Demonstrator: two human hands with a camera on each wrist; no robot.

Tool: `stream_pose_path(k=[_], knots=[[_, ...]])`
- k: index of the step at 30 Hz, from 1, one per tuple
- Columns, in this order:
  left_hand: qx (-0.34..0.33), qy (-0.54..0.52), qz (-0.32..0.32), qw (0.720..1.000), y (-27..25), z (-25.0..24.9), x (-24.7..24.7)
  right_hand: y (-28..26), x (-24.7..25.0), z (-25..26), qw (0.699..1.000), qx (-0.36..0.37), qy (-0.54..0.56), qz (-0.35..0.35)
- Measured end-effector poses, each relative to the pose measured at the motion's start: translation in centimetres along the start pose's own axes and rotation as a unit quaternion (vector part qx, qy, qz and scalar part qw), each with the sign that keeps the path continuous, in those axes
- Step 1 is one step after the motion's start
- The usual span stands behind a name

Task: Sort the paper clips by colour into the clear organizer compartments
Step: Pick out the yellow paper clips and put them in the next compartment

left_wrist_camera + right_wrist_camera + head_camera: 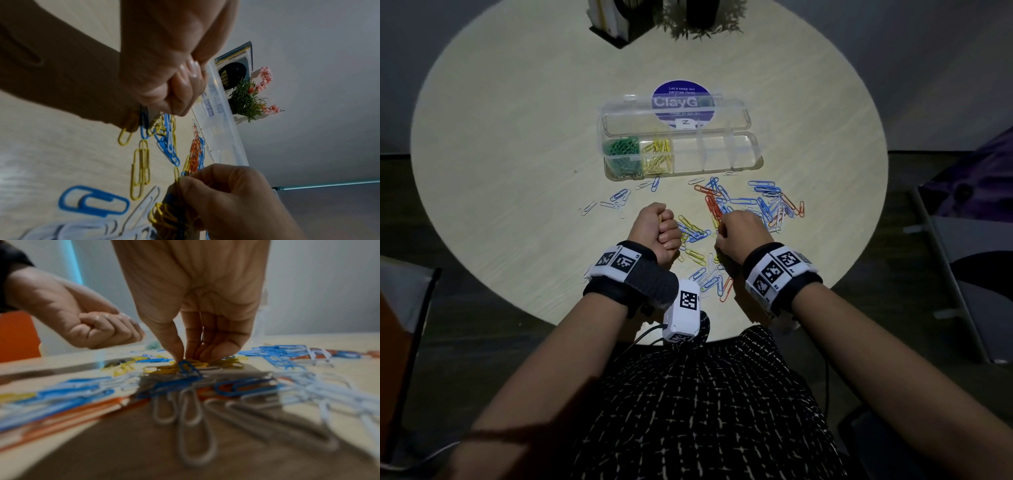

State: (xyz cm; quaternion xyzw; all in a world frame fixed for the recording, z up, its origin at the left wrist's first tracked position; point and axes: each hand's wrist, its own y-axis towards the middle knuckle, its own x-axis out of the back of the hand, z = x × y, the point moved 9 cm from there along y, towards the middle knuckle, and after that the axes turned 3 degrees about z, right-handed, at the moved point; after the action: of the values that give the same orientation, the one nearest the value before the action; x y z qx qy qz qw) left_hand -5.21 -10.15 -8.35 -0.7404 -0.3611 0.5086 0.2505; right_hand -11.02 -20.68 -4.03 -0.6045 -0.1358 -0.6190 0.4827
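- My left hand (655,229) is curled into a fist just above the table (517,144), near the middle; a sliver of yellow shows between its fingers, so I judge it grips collected yellow clips.
- My right hand (739,236) reaches down into the loose paper clips (756,205), its fingertips (179,352) pinching at yellow clips (164,369) tangled with a blue one.
- The clear organizer (681,150) sits farther away, lid open. Its far-left compartment holds green clips (621,154), the next holds more yellow; the compartments to the right look empty.
- Blue, orange, white and yellow clips lie scattered between organizer and hands, mostly to the right.
- Handling, as I judge it: the clips are light, stiff, smooth wire that hooks together. I would pinch one by its rounded end and lift slowly to shake off neighbours.
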Motion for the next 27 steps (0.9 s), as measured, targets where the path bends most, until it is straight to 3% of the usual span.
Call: stream_pose_path(k=[3,6,9,11,14,16,19,21,27], knots=[[-0.006,-0.003,-0.007,1.000,0.2,-0.4,0.3,0.1,0.2,-0.2,1.000,-0.014,-0.011,0.011],[-0.024,-0.004,-0.040,0.999,0.4,-0.8,0.8,0.2,1.3,-0.8,0.996,-0.042,0.083,-0.009],[-0.049,-0.035,-0.060,0.996,0.5,-1.0,0.9,0.0,2.9,1.3,0.981,-0.011,0.191,-0.040],[-0.043,-0.043,-0.047,0.997,0.4,-0.6,0.5,0.0,3.7,3.3,0.969,0.027,0.242,-0.048],[-0.026,-0.031,-0.043,0.998,0.4,-0.2,0.5,0.7,4.2,4.2,0.956,0.030,0.284,-0.062],[-0.014,-0.004,-0.048,0.999,0.5,-0.3,1.0,1.6,3.9,3.4,0.964,0.003,0.255,-0.080],[-0.011,-0.002,-0.049,0.999,0.4,-0.9,1.6,2.4,2.1,2.7,0.984,-0.034,0.169,-0.036],[-0.016,-0.015,-0.052,0.998,0.3,-1.3,2.1,2.7,0.7,3.1,0.991,-0.030,0.128,0.005],[-0.025,-0.026,-0.056,0.998,0.2,-1.6,2.6,2.9,-0.4,4.4,1.000,0.004,0.020,0.021]])
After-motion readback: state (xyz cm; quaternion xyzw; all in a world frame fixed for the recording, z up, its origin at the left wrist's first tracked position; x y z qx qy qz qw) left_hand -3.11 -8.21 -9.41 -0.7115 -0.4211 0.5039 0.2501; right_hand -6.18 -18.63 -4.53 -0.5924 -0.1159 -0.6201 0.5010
